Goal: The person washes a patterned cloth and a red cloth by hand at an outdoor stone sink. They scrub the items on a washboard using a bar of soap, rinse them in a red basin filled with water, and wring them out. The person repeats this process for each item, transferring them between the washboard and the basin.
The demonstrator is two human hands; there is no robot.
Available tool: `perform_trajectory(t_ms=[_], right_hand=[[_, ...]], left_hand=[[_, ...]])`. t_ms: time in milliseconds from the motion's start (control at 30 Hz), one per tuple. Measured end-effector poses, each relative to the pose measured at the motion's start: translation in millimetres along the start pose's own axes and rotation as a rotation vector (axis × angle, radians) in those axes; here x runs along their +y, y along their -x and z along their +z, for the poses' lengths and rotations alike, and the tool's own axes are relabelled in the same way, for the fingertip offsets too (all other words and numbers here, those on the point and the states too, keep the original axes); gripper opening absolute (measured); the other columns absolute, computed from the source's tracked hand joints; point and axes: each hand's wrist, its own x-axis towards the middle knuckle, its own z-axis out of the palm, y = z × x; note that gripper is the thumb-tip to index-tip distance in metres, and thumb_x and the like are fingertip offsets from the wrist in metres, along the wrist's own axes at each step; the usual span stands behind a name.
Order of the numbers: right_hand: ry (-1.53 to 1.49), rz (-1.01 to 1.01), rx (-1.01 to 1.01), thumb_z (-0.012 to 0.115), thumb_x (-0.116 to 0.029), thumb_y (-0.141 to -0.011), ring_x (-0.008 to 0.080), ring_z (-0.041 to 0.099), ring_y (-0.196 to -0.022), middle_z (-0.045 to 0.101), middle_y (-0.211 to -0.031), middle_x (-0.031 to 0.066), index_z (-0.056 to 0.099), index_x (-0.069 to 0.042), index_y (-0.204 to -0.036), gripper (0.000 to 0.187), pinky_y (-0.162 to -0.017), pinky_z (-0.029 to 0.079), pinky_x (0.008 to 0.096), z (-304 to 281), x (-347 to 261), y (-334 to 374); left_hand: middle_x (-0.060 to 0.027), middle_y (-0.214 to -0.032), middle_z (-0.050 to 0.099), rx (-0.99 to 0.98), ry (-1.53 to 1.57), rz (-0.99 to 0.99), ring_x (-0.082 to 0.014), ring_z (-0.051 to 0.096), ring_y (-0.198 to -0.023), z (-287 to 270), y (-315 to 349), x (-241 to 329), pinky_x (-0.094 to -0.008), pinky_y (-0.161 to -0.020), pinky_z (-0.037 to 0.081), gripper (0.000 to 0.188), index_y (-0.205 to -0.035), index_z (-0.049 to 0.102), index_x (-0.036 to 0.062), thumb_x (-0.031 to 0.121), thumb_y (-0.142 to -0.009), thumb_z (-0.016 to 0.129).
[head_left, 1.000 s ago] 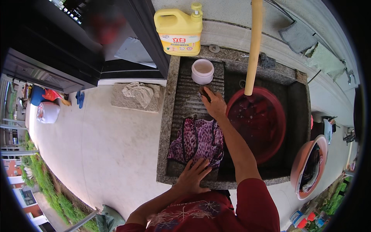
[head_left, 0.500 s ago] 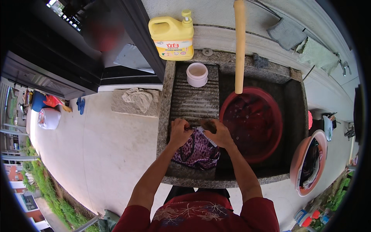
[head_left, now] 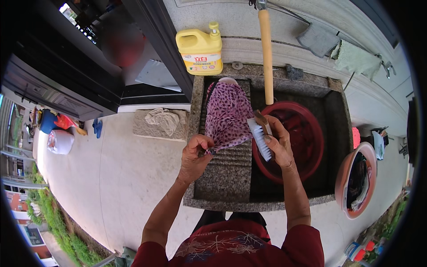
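Observation:
A pink leopard-print garment (head_left: 227, 111) hangs spread over the ridged washboard (head_left: 222, 184) of a stone sink. My left hand (head_left: 195, 158) pinches its near left corner between thumb and fingers. In my right hand (head_left: 280, 141) is a wooden-backed scrub brush (head_left: 261, 135), its pale blue-white bristles turned toward the garment, above the left rim of a red basin (head_left: 321, 153). Dark red cloth (head_left: 298, 124) lies in the water of that basin. Behind the garment's far edge shows the rim of a pale pink tub (head_left: 228, 80); the rest of it is hidden.
A yellow detergent jug (head_left: 200, 52) with a pump stands behind the sink. A wooden-coloured pole or pipe (head_left: 266, 58) reaches down over the basin. Right of the sink sits a pink basin of clothes (head_left: 342, 182). A rag (head_left: 162, 119) lies on a stone slab (head_left: 141, 124) at left.
The bunched garment is now lifted and spread toward the far end of the washboard, covering most of the tub. My right hand has moved right and up with the brush, off the garment.

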Motion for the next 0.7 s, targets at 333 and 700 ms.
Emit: perform_trajectory(t_ms=[333,700], right_hand=[[1.010,-0.159,-0.132,0.068,-0.026,-0.074,0.0279,0.053,-0.085,0.049,-0.094,0.0113,0.049,-0.024,-0.132,0.061,-0.070,0.046,0.0429,45.8,111.0,64.8],[1.384,-0.301,0.018,0.069,-0.039,-0.075,0.0269,0.051,-0.084,0.045,-0.093,0.0090,0.048,-0.037,-0.129,0.058,-0.065,0.046,0.0425,15.9,180.1,-43.1]], left_hand=[[-0.0109,-0.100,0.055,-0.292,-0.719,0.059,-0.0294,0.055,-0.091,52.6,122.4,-50.9,-0.0414,-0.074,0.047,0.027,-0.095,0.063,0.0035,0.002,-0.069,0.071],[-0.0153,-0.137,0.042,-0.527,-0.866,-0.040,-0.0306,0.041,-0.126,53.1,140.9,-34.3,-0.0435,-0.094,0.036,0.051,-0.124,0.051,0.0016,0.035,-0.086,0.060]])
